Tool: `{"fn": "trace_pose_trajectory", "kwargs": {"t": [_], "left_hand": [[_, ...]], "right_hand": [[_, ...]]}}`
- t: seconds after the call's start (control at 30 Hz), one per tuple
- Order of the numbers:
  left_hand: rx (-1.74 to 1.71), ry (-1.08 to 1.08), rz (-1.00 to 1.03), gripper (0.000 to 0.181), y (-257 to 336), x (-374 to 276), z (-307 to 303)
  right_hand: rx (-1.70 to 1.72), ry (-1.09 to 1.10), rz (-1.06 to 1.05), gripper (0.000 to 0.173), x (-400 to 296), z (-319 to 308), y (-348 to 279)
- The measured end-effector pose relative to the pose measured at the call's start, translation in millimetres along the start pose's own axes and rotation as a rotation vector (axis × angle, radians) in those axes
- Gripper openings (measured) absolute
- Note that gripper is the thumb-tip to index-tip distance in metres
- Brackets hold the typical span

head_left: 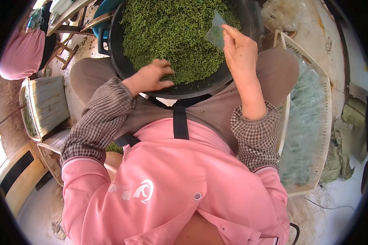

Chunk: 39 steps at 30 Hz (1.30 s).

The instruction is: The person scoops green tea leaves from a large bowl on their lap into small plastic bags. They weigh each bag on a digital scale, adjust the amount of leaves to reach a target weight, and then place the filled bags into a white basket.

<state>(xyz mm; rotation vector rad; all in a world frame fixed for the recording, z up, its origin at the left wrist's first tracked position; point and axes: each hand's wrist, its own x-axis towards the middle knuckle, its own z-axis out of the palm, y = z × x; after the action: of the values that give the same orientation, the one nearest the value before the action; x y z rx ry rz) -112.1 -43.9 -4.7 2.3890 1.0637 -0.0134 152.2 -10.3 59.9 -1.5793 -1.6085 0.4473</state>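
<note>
A large black plastic tub (159, 92) in front of me is heaped with small green peppercorns (171, 33), some on thin stems. My left hand (150, 76) reaches over the tub's near left rim, its fingers apart and slightly curled low at the peppercorns. Between them I see nothing held, and whether the fingertips touch the pile is unclear. At the right side, my right hand (240, 52) pinches a small clear plastic bag (216, 32) above the pile. Green shows through the bag, so I cannot tell whether it has anything inside.
To my right stands a cream plastic crate (325, 122) holding many clear bags (305, 122). Crumpled clear plastic (283, 13) lies at upper right. Another crate (50, 104) stands left. A person in pink (24, 53) is beside a wooden bench (70, 13) at upper left.
</note>
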Motion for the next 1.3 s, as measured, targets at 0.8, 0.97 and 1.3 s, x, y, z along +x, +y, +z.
{"fn": "trace_pose_trajectory", "kwargs": {"t": [0.8, 0.97, 1.3], "left_hand": [[-1.52, 0.079, -0.526, 0.04, 49.1, 56.7, 26.8], [-1.861, 0.372, -0.263, 0.035, 62.8, 32.6, -60.7], [-1.639, 1.129, 0.122, 0.02, 52.9, 35.9, -82.8]], "right_hand": [[0.254, -0.131, 0.254, 0.022, 2.1, -14.1, 0.8], [0.248, -0.139, 0.26, 0.018, -16.2, 17.0, -2.2], [0.414, -0.192, 0.216, 0.018, -50.4, 104.8, -43.9]]}}
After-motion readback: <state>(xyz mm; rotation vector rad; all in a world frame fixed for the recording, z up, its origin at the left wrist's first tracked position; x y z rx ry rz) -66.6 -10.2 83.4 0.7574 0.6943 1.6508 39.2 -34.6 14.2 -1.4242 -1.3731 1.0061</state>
